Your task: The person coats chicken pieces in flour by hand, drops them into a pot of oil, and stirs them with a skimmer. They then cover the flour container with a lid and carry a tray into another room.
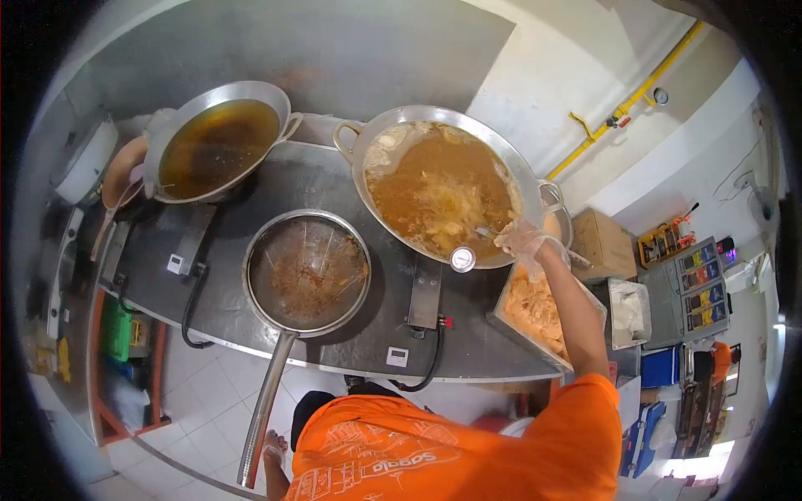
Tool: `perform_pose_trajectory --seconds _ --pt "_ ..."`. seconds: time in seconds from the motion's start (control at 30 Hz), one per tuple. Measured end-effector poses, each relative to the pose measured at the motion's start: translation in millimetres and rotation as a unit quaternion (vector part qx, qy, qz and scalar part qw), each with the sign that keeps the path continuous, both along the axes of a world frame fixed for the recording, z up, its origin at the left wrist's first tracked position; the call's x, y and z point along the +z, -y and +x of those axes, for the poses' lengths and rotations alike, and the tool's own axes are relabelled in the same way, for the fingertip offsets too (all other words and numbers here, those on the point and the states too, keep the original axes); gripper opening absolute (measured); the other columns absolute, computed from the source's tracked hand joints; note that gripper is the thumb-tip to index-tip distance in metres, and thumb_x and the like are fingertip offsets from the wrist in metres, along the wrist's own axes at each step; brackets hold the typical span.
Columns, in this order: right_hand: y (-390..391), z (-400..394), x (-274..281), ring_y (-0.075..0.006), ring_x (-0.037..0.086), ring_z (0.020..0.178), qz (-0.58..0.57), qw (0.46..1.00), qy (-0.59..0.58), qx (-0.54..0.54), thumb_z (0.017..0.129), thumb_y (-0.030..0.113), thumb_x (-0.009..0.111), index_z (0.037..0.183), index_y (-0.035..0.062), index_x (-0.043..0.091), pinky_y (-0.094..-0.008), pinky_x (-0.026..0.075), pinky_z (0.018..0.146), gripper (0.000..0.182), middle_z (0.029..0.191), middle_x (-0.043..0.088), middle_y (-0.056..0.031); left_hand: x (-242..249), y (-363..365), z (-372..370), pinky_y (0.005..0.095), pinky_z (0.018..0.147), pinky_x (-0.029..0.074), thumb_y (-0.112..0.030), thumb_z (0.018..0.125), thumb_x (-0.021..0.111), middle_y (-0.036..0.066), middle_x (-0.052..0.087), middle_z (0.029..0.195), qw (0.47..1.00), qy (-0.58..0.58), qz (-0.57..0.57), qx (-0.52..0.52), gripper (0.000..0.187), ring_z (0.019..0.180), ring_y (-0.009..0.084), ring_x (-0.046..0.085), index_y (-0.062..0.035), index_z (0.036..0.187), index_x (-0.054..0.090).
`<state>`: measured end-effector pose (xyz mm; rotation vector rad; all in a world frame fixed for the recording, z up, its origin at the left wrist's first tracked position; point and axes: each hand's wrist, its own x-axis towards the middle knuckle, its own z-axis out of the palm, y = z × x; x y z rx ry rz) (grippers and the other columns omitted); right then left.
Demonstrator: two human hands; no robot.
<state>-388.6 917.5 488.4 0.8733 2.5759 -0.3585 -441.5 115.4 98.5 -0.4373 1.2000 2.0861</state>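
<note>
Your right hand point(528, 240) is over 1 of 2 oil-filled woks point(515, 160), near the thermometer point(462, 259), your left hand point(273, 448) by the strainer point(307, 271); neither grip can be told

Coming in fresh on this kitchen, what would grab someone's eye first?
Probably the big wok of frothing brown oil at the back, right of center, with the gloved right hand at its near rim beside a round dial. Next, the long-handled strainer in front, holding brown bits, and the second wok of darker, calmer oil at back left.
</note>
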Motion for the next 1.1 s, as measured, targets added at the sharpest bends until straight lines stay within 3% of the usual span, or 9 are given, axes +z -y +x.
perform_pose_trajectory --seconds 0.2,0.27,0.4,0.47,0.63,0.77,0.87,0.97,1.1 --pt "-31.4 -29.1 -44.9 -0.0168 0.052 0.051 0.185 0.896 -0.13 0.383 0.076 0.017 0.07 0.066 0.0059 0.065 -0.0331 0.041 0.048 0.016 0.056 0.058 -0.0035 -17.2 26.9 4.5 0.0264 0.047 0.039 -0.031 0.084 0.065 0.001 0.048 0.065 0.999 -0.048 0.02 0.002 0.023 0.052 0.0141 0.046 -0.0145 0.078 0.05" --pt "9.4 -48.8 -13.9 -0.0149 0.05 0.046 -0.105 0.969 -0.171 -0.142 0.076 0.015 0.072 0.067 0.0037 0.065 -0.0306 0.038 0.042 0.016 0.056 0.058 -0.0036 -28.7 34.0 -5.0 0.0263 0.047 0.039 -0.031 0.084 0.065 0.001 0.048 0.065 0.997 -0.068 0.031 0.0 0.023 0.053 0.0141 0.046 -0.0145 0.078 0.05" --pt "-9.8 -54.1 -41.3 -0.019 0.059 0.053 -0.034 0.983 -0.178 -0.023 0.081 0.027 0.063 0.064 0.0108 0.064 -0.0353 0.046 0.05 0.023 0.06 0.063 -0.0059 -58.0 58.3 -20.8 0.0262 0.048 0.039 -0.032 0.084 0.065 0.001 0.047 0.066 0.993 -0.102 0.055 -0.006 0.023 0.053 0.014 0.046 -0.0145 0.08 0.051" --pt "11.9 -65.6 -27.3 -0.0128 0.05 0.046 -0.158 0.929 -0.239 -0.236 0.076 0.012 0.073 0.07 0.0034 0.066 -0.0279 0.037 0.041 0.013 0.058 0.059 -0.004 -71.4 72.9 -22.7 0.0261 0.048 0.039 -0.032 0.083 0.066 0.001 0.047 0.066 0.991 -0.116 0.066 -0.005 0.023 0.053 0.014 0.046 -0.0146 0.08 0.051" --pt "51.7 -80.9 -12.7 -0.0133 0.05 0.047 -0.173 0.889 -0.284 -0.317 0.076 0.01 0.073 0.073 0.0039 0.066 -0.0269 0.037 0.04 0.01 0.061 0.059 -0.0052 -114.5 128.1 -31.3 0.0259 0.048 0.039 -0.033 0.083 0.066 0.001 0.047 0.066 0.987 -0.136 0.088 -0.003 0.023 0.054 0.014 0.047 -0.0146 0.082 0.052" --pt "68.0 -84.5 -18.0 -0.0133 0.05 0.049 -0.184 0.845 -0.346 -0.363 0.077 0.008 0.072 0.079 0.0041 0.067 -0.027 0.037 0.041 0.007 0.061 0.058 -0.0046 -78.5 144.9 -72.0 0.027 0.039 0.036 -0.022 0.088 0.052 0.004 0.045 0.062 0.949 0.217 -0.23 -0.001 0.015 0.047 0.0155 0.042 -0.0145 0.077 0.045" --pt "14.0 -64.0 -60.6 -0.0132 0.049 0.048 -0.092 0.916 -0.356 -0.161 0.076 0.007 0.072 0.077 0.0043 0.065 -0.0273 0.037 0.042 0.007 0.062 0.057 -0.0035 -81.8 170.5 -87.4 0.0263 0.039 0.037 -0.022 0.089 0.052 0.003 0.045 0.061 0.947 0.188 -0.256 0.036 0.013 0.047 0.0143 0.045 -0.0151 0.08 0.045" --pt "100.8 -85.8 -8.0 -0.0129 0.05 0.049 -0.11 0.857 -0.331 -0.378 0.076 0.009 0.072 0.074 0.0064 0.062 -0.0272 0.037 0.042 0.011 0.063 0.058 -0.0032 -72.1 194.9 -110.2 0.025 0.041 0.038 -0.021 0.089 0.053 0.004 0.048 0.064 0.948 0.184 -0.259 0.012 0.011 0.052 0.0137 0.048 -0.0145 0.084 0.046" --pt "118.0 -82.6 9.5 -0.0119 0.051 0.05 0.0 0.928 -0.253 -0.273 0.077 0.011 0.072 0.074 0.0078 0.063 -0.0264 0.038 0.042 0.01 0.062 0.057 -0.0025 -59.3 212.7 -132.3 0.0248 0.041 0.039 -0.021 0.089 0.053 0.005 0.049 0.065 0.95 0.154 -0.271 -0.033 0.011 0.051 0.014 0.047 -0.0128 0.085 0.047"
